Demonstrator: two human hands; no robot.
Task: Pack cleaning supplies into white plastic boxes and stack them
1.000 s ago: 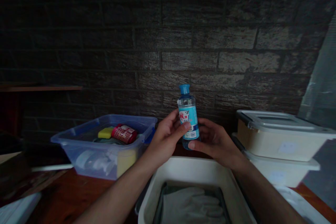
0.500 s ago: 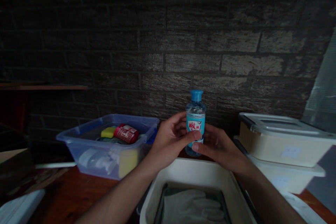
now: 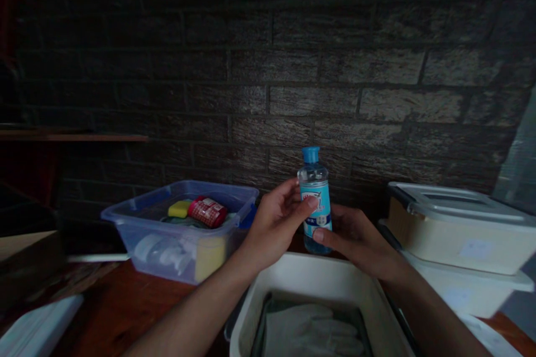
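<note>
Between my two hands is a clear bottle (image 3: 317, 189) with a blue cap and a light-blue label, nearly upright above the far rim of a white bin (image 3: 330, 273). My left hand (image 3: 285, 215) grips its left side, thumb across the label. From the right, my right hand (image 3: 352, 234) holds it lower down, thumb on the front; its other fingers are partly hidden behind the bottle. Inside the bin lie grey gloves (image 3: 310, 332) on dark folded cloth (image 3: 262, 323).
To the left stands a translucent blue tub (image 3: 154, 251) containing a red-labelled jar (image 3: 208, 211), a yellow sponge (image 3: 179, 209) and white bottles. Two lidded cream boxes (image 3: 464, 240) are stacked at right. A dark brick wall (image 3: 268, 67) rises behind the wooden table (image 3: 121, 301).
The bottle has turned in my hands, so another part of its label faces me, and it tilts slightly. The whole view has shifted a little, moving the surroundings rightward.
</note>
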